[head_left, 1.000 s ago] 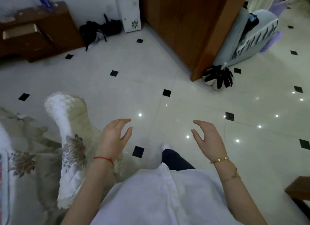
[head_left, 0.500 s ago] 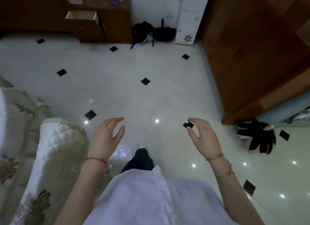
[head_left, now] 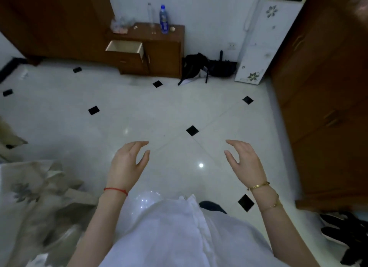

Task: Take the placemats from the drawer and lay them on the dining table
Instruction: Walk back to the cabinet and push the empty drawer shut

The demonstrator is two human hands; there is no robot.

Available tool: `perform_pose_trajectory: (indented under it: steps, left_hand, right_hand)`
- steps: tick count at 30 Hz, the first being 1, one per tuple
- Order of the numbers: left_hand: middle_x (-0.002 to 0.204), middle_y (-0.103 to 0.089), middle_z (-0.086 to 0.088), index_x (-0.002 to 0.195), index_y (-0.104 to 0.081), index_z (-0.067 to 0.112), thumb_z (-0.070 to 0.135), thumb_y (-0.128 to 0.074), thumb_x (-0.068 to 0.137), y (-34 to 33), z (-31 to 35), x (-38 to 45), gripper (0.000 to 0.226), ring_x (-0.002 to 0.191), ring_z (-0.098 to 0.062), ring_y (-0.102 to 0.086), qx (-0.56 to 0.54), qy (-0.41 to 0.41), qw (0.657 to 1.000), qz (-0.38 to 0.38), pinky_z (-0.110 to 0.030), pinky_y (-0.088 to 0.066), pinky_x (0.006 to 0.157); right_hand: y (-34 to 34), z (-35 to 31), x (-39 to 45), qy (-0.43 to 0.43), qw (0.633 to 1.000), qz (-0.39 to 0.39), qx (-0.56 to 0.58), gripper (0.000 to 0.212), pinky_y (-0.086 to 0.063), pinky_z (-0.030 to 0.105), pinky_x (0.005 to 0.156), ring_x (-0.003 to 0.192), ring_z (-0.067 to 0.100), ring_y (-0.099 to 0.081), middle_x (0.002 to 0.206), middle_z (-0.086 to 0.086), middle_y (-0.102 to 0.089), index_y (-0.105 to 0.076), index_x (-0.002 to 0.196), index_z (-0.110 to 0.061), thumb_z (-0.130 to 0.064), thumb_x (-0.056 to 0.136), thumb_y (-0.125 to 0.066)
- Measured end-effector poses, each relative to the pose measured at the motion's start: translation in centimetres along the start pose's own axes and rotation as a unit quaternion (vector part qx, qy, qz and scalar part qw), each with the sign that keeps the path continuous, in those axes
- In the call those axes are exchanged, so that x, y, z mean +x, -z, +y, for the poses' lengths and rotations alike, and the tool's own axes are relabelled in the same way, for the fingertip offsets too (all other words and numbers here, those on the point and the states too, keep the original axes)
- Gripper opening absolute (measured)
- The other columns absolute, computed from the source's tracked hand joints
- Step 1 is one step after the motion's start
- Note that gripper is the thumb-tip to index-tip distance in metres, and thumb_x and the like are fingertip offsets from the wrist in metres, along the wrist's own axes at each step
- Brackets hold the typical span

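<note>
A small brown cabinet [head_left: 163, 53] stands against the far wall, and its top left drawer [head_left: 124, 47] is pulled out, pale inside; I cannot see what lies in it. No placemat shows. My left hand [head_left: 127, 163] and my right hand [head_left: 246, 161] hover in front of me over the white floor, well short of the cabinet, with fingers loosely curved and nothing in them. The dining table is out of view.
A blue-capped bottle [head_left: 163, 20] and small items sit on the cabinet top. Black bags [head_left: 207, 67] lie on the floor beside a white floral unit [head_left: 262, 39]. A wooden wardrobe [head_left: 328, 97] lines the right. A covered chair [head_left: 37, 203] is at lower left.
The view has swung left and moved forward, so the cabinet with the pulled-out drawer now sits nearer and more central. Both hands stay raised and hold nothing.
</note>
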State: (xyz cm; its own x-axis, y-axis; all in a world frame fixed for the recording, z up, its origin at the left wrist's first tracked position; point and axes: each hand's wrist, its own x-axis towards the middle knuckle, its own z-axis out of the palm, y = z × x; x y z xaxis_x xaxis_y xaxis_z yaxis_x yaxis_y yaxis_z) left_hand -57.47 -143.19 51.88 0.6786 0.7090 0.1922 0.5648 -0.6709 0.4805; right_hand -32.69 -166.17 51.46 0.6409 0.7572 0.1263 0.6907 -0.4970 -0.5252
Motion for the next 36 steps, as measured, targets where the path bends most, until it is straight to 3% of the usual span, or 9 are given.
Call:
perform_pose_trajectory:
  steps: [10, 16, 20, 28, 36]
  left_hand:
    - [0.105, -0.069, -0.002, 0.111, -0.067, 0.016, 0.029, -0.059, 0.089, -4.0, -0.8, 20.3, 0.026, 0.096, -0.022, -0.063, 0.024, -0.004, 1.000, 0.005, -0.029, -0.047, 0.081]
    - [0.103, -0.069, -0.002, 0.111, -0.067, 0.017, 0.038, -0.049, 0.090, -7.4, -1.4, 32.3, 0.035, 0.095, -0.019, -0.063, 0.008, 0.012, 1.000, 0.027, -0.024, -0.044, 0.084]
    - [0.105, -0.069, -0.002, 0.111, -0.067, 0.017, 0.028, -0.059, 0.090, -8.3, -1.5, 39.3, 0.025, 0.097, -0.022, -0.064, 0.011, 0.058, 0.997, 0.053, -0.031, -0.048, 0.084]
    - [0.106, -0.070, -0.002, 0.112, -0.068, 0.015, 0.017, -0.067, 0.088, -8.9, -4.7, 49.0, 0.024, 0.099, -0.019, -0.063, 0.018, 0.148, 0.984, 0.096, -0.023, -0.043, 0.086]
    - [0.109, -0.069, -0.001, 0.113, -0.067, 0.017, 0.023, -0.064, 0.090, -8.4, -14.0, 59.8, 0.024, 0.100, -0.020, -0.063, 0.031, 0.203, 0.973, 0.107, -0.028, -0.047, 0.086]
  right_hand:
    - [-2.1, 4.2, 18.9, -0.029, 0.999, -0.027, 0.008, 0.035, -0.030, 0.014, 0.098, 0.118, 0.014, -0.049, 0.124, 0.001, -0.061, -0.057, 0.128, -0.013, -0.026, 0.095, -0.055]
    - [-3.0, 6.7, 33.9, 0.011, 0.999, -0.038, 0.011, 0.036, -0.032, 0.016, 0.098, 0.118, 0.014, -0.049, 0.124, 0.002, -0.060, -0.057, 0.128, -0.012, -0.026, 0.095, -0.055]
    - [-2.9, 7.1, 43.8, 0.053, 0.997, -0.048, 0.002, 0.033, -0.032, 0.014, 0.096, 0.114, 0.018, -0.053, 0.120, 0.004, -0.063, -0.059, 0.124, -0.010, -0.022, 0.094, -0.058]
    - [-5.9, 5.4, 59.9, 0.130, 0.986, -0.108, -0.002, 0.033, -0.032, 0.016, 0.097, 0.115, 0.016, -0.053, 0.120, 0.002, -0.062, -0.059, 0.125, -0.011, -0.023, 0.094, -0.058]
    - [-14.4, 0.0, 75.1, 0.188, 0.972, -0.138, 0.014, 0.032, -0.032, 0.014, 0.095, 0.110, 0.018, -0.055, 0.116, 0.004, -0.064, -0.060, 0.122, -0.010, -0.021, 0.092, -0.061]
